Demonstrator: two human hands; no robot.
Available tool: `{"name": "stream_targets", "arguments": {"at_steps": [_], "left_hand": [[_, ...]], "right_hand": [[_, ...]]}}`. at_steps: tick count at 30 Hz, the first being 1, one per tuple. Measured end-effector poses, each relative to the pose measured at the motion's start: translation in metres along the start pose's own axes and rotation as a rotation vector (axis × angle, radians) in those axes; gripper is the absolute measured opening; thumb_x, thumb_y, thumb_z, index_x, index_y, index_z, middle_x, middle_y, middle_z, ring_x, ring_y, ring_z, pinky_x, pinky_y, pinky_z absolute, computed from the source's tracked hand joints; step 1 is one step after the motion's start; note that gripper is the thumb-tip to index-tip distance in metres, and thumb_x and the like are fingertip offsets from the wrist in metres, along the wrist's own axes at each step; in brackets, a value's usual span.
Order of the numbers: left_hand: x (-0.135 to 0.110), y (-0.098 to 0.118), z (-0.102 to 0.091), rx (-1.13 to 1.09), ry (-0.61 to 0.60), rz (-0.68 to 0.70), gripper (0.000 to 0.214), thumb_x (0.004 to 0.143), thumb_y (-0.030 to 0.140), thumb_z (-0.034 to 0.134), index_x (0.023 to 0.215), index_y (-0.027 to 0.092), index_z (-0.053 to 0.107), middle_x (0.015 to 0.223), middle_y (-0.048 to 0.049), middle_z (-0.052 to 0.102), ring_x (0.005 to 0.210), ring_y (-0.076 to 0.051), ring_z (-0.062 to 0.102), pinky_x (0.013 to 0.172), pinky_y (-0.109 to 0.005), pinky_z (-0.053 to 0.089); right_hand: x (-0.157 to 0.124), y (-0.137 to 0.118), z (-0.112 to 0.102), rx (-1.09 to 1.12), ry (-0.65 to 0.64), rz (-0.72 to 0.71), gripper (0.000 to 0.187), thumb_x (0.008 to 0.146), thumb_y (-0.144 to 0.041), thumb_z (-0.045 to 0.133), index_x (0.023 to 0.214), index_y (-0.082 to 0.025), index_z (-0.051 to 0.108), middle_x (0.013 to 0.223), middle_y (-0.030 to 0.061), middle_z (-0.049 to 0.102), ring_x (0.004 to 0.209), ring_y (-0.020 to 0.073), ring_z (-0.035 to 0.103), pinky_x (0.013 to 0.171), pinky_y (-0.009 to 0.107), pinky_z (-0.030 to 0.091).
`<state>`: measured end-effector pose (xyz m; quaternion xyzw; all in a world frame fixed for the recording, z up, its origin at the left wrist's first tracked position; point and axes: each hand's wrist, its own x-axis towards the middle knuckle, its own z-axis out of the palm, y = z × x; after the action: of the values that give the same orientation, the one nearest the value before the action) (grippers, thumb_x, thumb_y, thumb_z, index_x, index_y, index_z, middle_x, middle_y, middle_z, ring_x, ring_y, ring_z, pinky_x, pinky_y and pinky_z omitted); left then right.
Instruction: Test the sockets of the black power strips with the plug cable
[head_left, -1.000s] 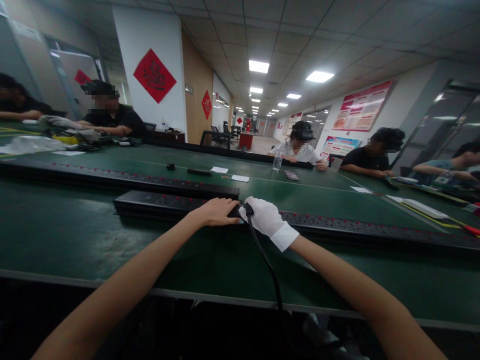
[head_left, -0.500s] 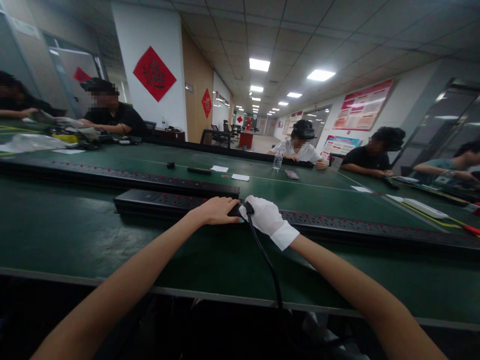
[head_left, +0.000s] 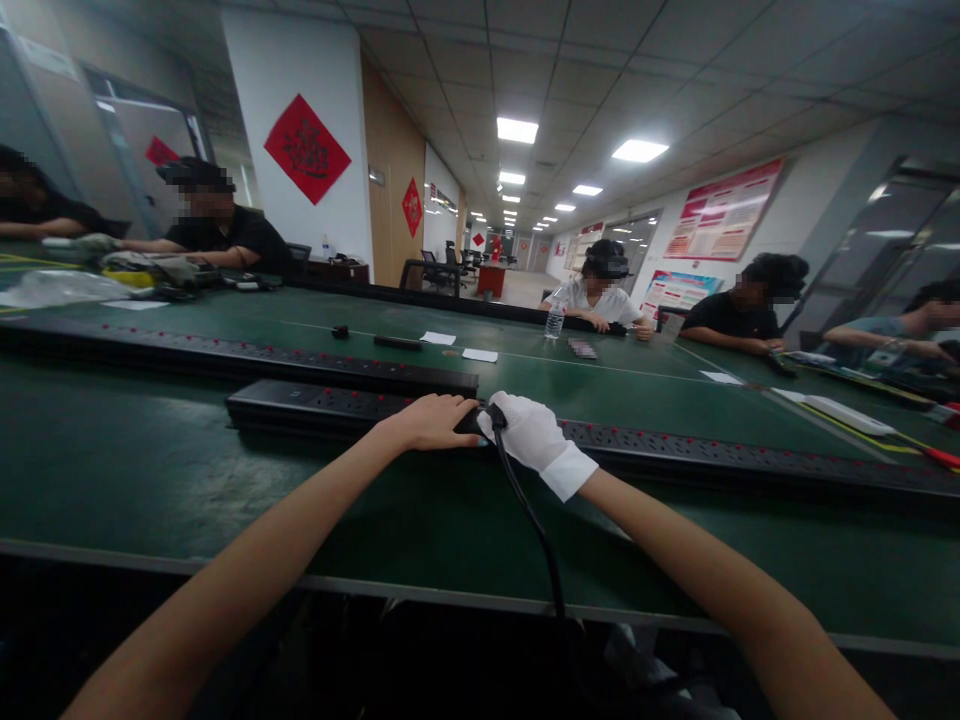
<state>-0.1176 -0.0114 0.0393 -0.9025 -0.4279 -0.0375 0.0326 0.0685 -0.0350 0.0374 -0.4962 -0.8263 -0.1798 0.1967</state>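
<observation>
A long black power strip (head_left: 697, 453) with many sockets and small red switches lies across the green table in front of me. My left hand (head_left: 433, 421), bare, is wrapped over the strip, its fingers on top and its thumb on the near side. Close beside it, my right hand (head_left: 527, 432) in a white glove is closed round a black plug (head_left: 497, 415) at the strip. A black cable (head_left: 541, 535) hangs from this plug and runs down over the table's near edge. The plug's pins and the socket under it are hidden.
A second black power strip (head_left: 247, 352) lies behind, to the left. Farther off are a black bar (head_left: 397, 343), white paper slips (head_left: 480, 355), a water bottle (head_left: 554, 320) and a white power strip (head_left: 847, 416). Several people sit round the table (head_left: 187, 480).
Both my hands, the plug and the power strip look the same as before. At the far left, a co-worker's gloved hand has shifted slightly.
</observation>
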Motion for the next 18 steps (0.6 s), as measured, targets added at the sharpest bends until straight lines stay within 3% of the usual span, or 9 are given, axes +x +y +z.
{"name": "stream_targets", "arguments": {"at_steps": [18], "left_hand": [[0.0006, 0.0002, -0.0003, -0.009, 0.0, 0.001, 0.081, 0.074, 0.074, 0.024, 0.13, 0.017, 0.035, 0.122, -0.0135, 0.051, 0.105, -0.028, 0.05, 0.087, -0.037, 0.035]], "right_hand": [[-0.0004, -0.0008, -0.0004, -0.017, 0.006, -0.006, 0.033, 0.087, -0.045, 0.033, 0.09, -0.021, 0.055, 0.083, 0.0046, 0.063, 0.073, 0.0168, 0.058, 0.061, 0.024, 0.037]]}}
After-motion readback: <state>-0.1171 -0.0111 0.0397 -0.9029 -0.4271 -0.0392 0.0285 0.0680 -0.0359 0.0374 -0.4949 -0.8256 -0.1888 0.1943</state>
